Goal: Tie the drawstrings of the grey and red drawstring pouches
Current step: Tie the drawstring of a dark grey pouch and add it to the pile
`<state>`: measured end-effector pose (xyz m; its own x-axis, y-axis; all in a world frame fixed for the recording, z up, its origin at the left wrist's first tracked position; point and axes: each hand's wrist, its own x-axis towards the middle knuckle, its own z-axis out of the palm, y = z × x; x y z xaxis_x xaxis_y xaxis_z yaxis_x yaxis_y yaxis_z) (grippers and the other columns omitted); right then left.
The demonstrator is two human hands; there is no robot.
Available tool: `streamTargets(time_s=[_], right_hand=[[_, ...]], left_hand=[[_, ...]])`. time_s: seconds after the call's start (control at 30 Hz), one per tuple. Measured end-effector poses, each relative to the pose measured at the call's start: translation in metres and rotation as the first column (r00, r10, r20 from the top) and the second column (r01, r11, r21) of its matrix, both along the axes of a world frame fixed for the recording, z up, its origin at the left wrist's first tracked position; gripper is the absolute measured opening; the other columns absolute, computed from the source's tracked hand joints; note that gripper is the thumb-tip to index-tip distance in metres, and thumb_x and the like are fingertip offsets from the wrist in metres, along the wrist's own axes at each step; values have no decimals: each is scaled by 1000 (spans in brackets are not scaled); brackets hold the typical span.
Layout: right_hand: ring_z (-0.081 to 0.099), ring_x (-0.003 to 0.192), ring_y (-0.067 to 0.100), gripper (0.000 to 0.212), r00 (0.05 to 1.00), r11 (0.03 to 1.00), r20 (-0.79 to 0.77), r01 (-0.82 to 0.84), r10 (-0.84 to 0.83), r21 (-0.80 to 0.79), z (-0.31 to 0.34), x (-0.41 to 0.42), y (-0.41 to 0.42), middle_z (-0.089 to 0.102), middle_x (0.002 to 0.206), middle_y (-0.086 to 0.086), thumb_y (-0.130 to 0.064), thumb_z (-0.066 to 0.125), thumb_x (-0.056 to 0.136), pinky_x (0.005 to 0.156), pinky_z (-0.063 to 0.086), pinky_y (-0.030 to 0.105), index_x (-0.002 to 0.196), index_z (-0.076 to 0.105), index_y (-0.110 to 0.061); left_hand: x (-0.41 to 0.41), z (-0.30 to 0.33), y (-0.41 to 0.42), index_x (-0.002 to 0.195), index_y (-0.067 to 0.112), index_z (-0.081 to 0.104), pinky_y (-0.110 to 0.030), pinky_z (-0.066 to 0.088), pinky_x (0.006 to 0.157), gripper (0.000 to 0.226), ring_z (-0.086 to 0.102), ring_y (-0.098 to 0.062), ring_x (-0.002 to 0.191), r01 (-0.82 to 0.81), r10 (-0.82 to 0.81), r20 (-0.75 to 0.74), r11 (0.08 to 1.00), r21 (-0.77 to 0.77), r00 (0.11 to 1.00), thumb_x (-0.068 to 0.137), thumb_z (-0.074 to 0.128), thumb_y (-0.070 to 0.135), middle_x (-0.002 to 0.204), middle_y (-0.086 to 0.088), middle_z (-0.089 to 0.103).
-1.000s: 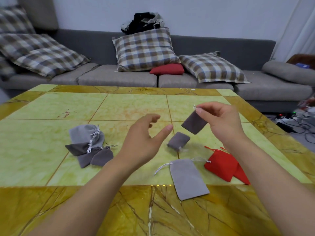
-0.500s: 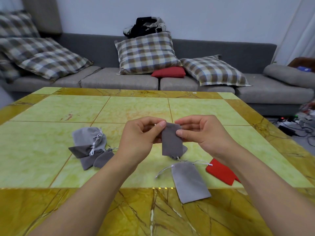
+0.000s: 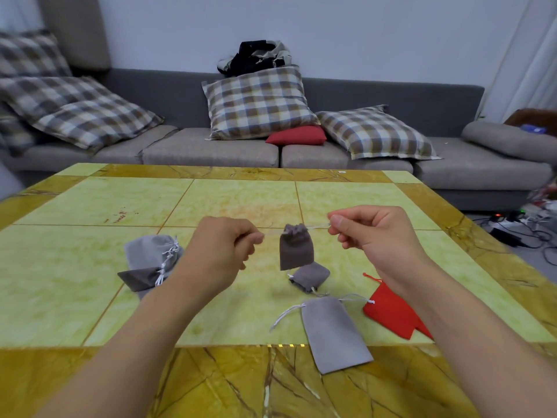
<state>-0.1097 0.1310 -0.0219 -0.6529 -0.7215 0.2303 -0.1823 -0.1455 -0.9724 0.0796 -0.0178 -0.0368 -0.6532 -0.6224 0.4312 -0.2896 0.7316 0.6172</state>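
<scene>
Above the glossy yellow-green tiled surface [image 3: 90, 267], the left hand [image 3: 211, 254] and right hand [image 3: 382, 236] each pinch an end of a thin pale drawstring [image 3: 316, 226], fingers curled, and between them the small soft dark-grey velvety pouch [image 3: 295, 250] hangs upright, gathered mouth uppermost.

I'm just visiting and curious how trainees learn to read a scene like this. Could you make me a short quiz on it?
1. True or false: the small dark grey pouch hangs in the air between the left hand and the right hand.
2. What colour are the pouches by the right forearm?
3. The large light grey pouch nearest the camera lies: A) cinched shut, B) flat with loose strings.

Key: 1 true; 2 red; 3 B.
</scene>
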Motion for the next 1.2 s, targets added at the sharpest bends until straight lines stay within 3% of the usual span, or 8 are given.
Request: streamTargets(time_s=[0.13,0.23,0.37,0.5,0.6,0.73,0.93,1.2], right_hand=[[52,60,11,17,992,992,-61,105,-109,-66,2,-3,-3,71,68,5,0,70,87,56,44,18,88,78,-16],[58,73,13,22,1000,998,19,12,-11,-54,0,2,-1,68,74,3,-1,64,91,69,49,22,94,77,-18],[66,91,17,21,878,970,421,-167,228,-178,4,12,1,60,70,0,-7,54,97,93,51,36,108,70,-14],[59,83,12,19,635,927,685,-149,356,-344,12,27,-5,69,70,7,-6,53,94,68,56,21,107,65,-13],[63,72,8,22,483,881,750,-109,452,-461,15,29,-4,69,83,14,-3,58,83,53,53,14,101,66,-12],[54,59,9,21,550,876,693,-174,466,-451,19,30,-3,50,69,3,-2,49,91,43,40,11,102,64,-10],[52,59,11,27,755,937,562,-213,338,-278,13,35,-4,50,68,2,3,46,97,42,37,16,94,71,-8],[58,66,13,25,829,934,430,-310,357,-179,15,46,1,55,69,4,-3,54,93,58,51,24,92,76,-15]], left_hand=[[-2,11,0,74,14,73,-20,52,48,20,59,-13,49,-106,101,-194,994,-19,976,91,64,10,58,-2,64],[-4,10,8,72,18,72,-23,55,58,25,60,-8,62,13,88,-273,937,348,958,95,61,15,65,2,67],[-9,15,26,81,19,68,-29,45,79,24,59,-13,93,421,51,-510,500,757,858,97,52,27,96,12,72],[-14,23,42,61,21,61,-23,26,60,28,44,-10,68,640,172,-659,160,752,732,88,55,25,118,1,71],[-12,23,42,67,19,49,-19,21,54,23,40,-6,60,715,201,-702,16,699,683,90,52,23,109,0,73],[-9,26,35,74,17,51,-14,26,42,17,34,-4,49,689,165,-690,72,721,705,90,54,21,74,3,61],[-12,20,34,77,18,53,-15,31,42,25,32,-6,51,536,149,-592,296,791,792,100,48,25,66,5,53],[-10,19,44,104,20,74,-29,39,79,32,59,-11,87,442,-90,-487,585,681,869,75,67,30,91,4,73]])
